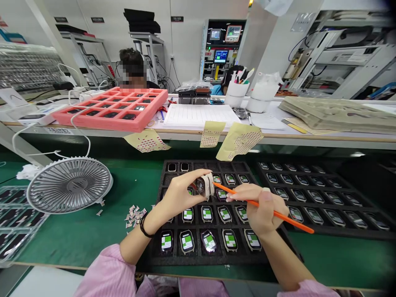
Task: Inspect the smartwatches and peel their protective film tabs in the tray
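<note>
Both the left hand [181, 196] and right hand [262, 210] are working above a black foam tray [198, 259]. The left's fingers are clamping a smartwatch [204, 185]; the right's are pinching an orange stick [266, 208] against its edge.

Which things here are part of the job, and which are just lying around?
Part of the job:
left hand holding a smartwatch
right hand holding an orange stick
black tray of smartwatches

Lying around:
desk fan
paper scraps
pink foam tray
perforated yellow sheets
</note>
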Available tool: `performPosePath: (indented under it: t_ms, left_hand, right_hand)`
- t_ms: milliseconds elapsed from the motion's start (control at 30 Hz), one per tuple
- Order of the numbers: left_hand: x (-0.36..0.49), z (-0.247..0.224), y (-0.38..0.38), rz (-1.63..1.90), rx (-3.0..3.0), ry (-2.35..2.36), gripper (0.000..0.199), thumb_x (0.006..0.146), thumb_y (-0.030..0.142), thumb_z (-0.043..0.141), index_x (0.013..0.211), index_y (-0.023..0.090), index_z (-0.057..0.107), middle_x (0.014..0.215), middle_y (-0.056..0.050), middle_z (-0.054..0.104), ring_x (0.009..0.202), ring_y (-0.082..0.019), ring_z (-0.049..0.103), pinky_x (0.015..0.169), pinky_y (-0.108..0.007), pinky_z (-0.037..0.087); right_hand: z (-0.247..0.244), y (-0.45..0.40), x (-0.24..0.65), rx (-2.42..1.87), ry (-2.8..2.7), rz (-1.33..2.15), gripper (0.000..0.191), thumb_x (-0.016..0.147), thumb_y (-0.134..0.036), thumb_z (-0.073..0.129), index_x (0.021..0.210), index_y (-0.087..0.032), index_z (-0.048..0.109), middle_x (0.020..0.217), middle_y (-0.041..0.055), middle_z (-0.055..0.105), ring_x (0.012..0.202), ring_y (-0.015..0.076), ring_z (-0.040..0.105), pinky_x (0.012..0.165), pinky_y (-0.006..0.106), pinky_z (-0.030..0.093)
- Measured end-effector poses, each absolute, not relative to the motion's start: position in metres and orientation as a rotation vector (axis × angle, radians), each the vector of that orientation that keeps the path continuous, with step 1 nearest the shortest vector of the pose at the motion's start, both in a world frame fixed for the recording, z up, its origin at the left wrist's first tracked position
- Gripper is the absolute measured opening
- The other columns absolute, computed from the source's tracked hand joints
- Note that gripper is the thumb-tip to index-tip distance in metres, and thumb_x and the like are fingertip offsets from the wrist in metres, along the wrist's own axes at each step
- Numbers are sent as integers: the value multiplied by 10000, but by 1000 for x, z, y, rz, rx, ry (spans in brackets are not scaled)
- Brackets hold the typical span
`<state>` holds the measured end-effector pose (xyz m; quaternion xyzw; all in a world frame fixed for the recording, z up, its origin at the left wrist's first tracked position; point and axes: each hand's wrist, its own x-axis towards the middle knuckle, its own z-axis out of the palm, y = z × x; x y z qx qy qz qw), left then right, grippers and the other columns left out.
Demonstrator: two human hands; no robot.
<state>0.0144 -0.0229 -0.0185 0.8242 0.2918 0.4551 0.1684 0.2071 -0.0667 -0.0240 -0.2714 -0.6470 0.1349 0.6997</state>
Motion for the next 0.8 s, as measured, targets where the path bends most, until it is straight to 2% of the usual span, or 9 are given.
performPosePath:
  t_ms: [133, 300, 600, 800]
  left_hand:
    - [15, -17, -24, 1277, 2319, 810, 501, 689, 62, 655, 1169, 193, 599, 1136, -48, 693, 939, -173, 685, 675, -214, 582]
    - [14, -19, -24, 1278, 2317, 806, 519, 675, 45, 634, 1171, 192, 598, 1148, -49, 688, 934, -173, 687, 670, -215, 584]
    - [16, -21, -23, 1304, 2353, 867, 474, 704, 79, 645, 1161, 195, 603, 1128, -49, 697, 939, -179, 689, 683, -228, 588]
    - [18, -21, -22, 1229, 2343, 903, 488, 705, 73, 652, 1169, 207, 584, 1146, -58, 671, 976, -186, 658, 657, -238, 580]
  right_hand:
    - [-25, -70, 210, -586, -1516, 314, 496, 967, -244, 309, 774, -191, 762, 658, 62, 726, 591, 218, 678, 521, 380, 536]
    - [-28, -69, 210, -578, -1546, 332, 451, 960, -207, 329, 855, -215, 768, 714, 51, 739, 649, 213, 688, 579, 376, 539]
    - [-26, -67, 204, -580, -1520, 346, 448, 964, -161, 327, 851, -226, 756, 663, 22, 721, 610, 186, 675, 567, 346, 532]
    - [-27, -64, 206, -696, -1534, 262, 452, 984, -294, 300, 839, -224, 723, 727, 37, 742, 725, 218, 713, 680, 385, 555]
